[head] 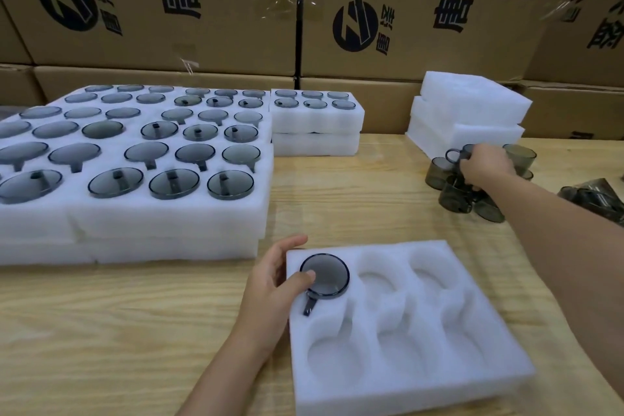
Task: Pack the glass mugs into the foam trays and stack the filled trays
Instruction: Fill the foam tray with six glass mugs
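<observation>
Closest to the camera lies a white foam tray [439, 365] on the wooden table [135, 314]. It has six round holes. Its near edge is cut off by the bottom of the picture. One dark glass mug [329, 275] sits upside down in the far left hole, and its handle points at the person. The left hand [273, 284] is loose: its thumb presses on the mug and its fingers lie along the tray's far left corner.

The right hand [486, 165] reaches far out to a bunch of loose mugs [452, 192] on the table. It curls down over one of them, the held mug [456, 154], whose handle sticks out to the left. The back of the hand hides the fingertips and part of the bunch.

The mugs are smoky grey and see-through, so it is hard to tell where one ends and the next begins.

On the left stand big stacks of filled trays [169, 213], cut off at the left edge. A small stack of filled trays [317, 125] stands just behind them. Blank foam blocks [472, 101] are piled behind the loose mugs. Something dark and shiny [594, 192] lies at the right edge, too cut off to make out. Brown boxes [169, 10] with black print fill the back.
</observation>
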A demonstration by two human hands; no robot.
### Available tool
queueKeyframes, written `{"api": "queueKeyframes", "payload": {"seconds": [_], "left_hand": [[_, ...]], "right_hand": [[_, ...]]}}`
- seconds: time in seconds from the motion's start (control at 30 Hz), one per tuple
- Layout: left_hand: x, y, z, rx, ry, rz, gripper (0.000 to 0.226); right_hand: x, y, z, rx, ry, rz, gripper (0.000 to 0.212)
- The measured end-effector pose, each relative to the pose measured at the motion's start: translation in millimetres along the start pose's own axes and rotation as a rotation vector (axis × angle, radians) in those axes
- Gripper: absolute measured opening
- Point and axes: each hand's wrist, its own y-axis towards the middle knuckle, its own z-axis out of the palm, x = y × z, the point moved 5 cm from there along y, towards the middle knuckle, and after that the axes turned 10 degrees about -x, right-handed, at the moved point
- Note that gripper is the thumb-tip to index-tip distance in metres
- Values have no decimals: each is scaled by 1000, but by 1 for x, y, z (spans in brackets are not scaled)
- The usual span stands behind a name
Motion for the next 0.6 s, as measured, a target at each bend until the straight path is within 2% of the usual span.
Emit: {"api": "queueKeyframes", "payload": {"seconds": [0.13, 0.27, 0.33, 0.47, 0.6], "left_hand": [[1, 0, 0, 8, -2, -13, 50], [-2, -1, 0, -3, 4, -18, 49], [-2, -2, 1, -8, 18, -28, 46], [-4, -2, 2, -9, 34, -47, 44], [-8, -3, 3, -15, 47, -55, 43]], "right_hand": [[1, -7, -7, -64, 124, 16, 17], [21, -54, -34, -126, 515, -139, 21], [30, -93, -49, -96, 651, -255, 18], [34, -175, -77, -10, 767, -492, 9], [30, -224, -77, 150, 701, -595, 13]]}}
